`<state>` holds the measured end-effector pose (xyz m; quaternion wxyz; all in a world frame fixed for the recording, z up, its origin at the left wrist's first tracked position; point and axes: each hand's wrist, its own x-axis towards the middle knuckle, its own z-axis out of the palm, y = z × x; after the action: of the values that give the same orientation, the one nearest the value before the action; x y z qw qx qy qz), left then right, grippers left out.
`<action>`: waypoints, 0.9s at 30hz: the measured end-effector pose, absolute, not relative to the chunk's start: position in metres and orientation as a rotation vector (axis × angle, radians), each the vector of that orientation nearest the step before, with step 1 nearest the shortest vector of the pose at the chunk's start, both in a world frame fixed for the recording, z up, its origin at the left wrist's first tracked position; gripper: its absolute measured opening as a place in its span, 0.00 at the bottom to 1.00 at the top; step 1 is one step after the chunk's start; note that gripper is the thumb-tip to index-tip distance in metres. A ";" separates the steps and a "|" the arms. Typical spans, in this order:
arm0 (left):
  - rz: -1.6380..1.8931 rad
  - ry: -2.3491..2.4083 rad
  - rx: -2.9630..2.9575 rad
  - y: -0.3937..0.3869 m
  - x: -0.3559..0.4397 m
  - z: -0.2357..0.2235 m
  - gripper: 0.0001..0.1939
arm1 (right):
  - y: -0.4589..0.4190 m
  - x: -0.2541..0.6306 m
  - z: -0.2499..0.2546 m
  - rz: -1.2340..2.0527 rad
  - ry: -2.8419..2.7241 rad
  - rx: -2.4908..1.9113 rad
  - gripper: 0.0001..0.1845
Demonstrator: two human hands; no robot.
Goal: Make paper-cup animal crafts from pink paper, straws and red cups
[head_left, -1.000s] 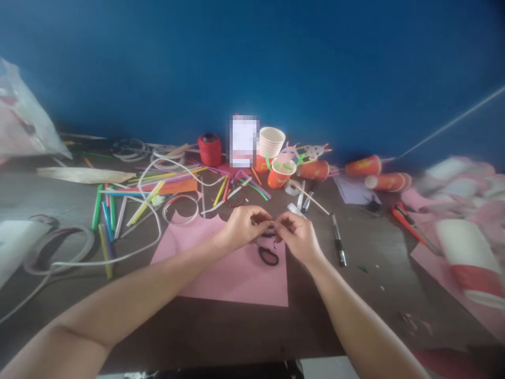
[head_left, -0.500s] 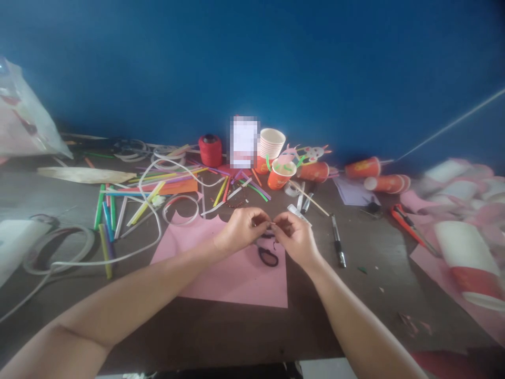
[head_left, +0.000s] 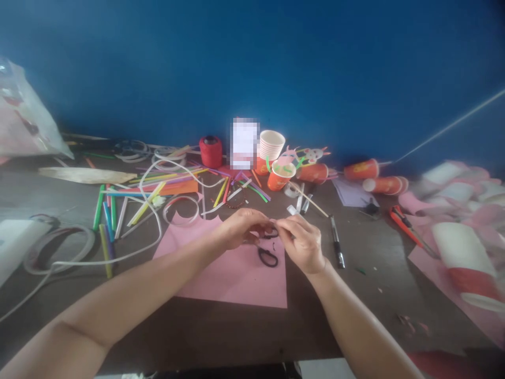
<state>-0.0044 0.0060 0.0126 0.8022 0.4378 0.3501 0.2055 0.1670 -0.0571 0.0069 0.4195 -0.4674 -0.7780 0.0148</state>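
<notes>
Above a pink paper sheet (head_left: 232,279), my left hand (head_left: 245,227) and my right hand (head_left: 300,239) meet at the fingertips. Both are closed in a pinch. Whatever lies between the fingers is too small and too covered to name. Black-handled scissors (head_left: 268,257) rest on the sheet just under the hands, their blades partly hidden by my left hand. The sheet's far edge is cut in scallops. A black pen (head_left: 336,243) lies to the right of my right hand.
Colored paper strips (head_left: 112,208) and a white cable (head_left: 160,226) lie at left. Behind the hands stand a red thread spool (head_left: 210,151) and a paper cup (head_left: 281,175). A red utility knife (head_left: 410,227) and a white-and-red cup (head_left: 460,252) are at right, beside crumpled pink paper.
My right hand has turned, its back now facing up more, with the fingers still at my left fingertips. More of the scissors' handles shows. My left hand has barely shifted.
</notes>
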 end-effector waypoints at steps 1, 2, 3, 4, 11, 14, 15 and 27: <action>0.450 0.725 0.913 0.007 -0.005 0.012 0.09 | -0.057 0.168 0.007 -0.003 -1.985 -1.166 0.09; 0.457 0.709 0.895 0.008 -0.006 0.011 0.09 | -0.057 0.169 0.007 -0.034 -2.014 -1.166 0.10; 0.461 0.703 0.883 0.008 -0.006 0.010 0.10 | -0.057 0.169 0.007 -0.054 -2.041 -1.169 0.09; 0.467 0.706 0.879 0.008 -0.006 0.009 0.10 | -0.057 0.169 0.006 -0.055 -2.061 -1.175 0.09; 0.671 0.847 0.963 0.004 -0.002 0.013 0.16 | -0.057 0.158 0.004 0.450 -1.630 -1.374 0.06; 0.706 0.906 1.043 0.002 0.000 0.012 0.17 | -0.055 0.155 0.003 0.731 -1.449 -1.435 0.07; 0.708 0.910 1.076 0.001 0.000 0.011 0.16 | -0.055 0.155 0.003 0.790 -1.425 -1.440 0.08; 0.675 0.916 1.322 -0.003 0.000 0.002 0.10 | -0.055 0.154 0.003 0.838 -1.487 -1.490 0.10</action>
<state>0.0002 -0.0026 0.0021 0.6433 0.5804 0.4019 0.2963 0.1544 -0.0553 0.0027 0.4240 -0.5955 -0.5944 0.3351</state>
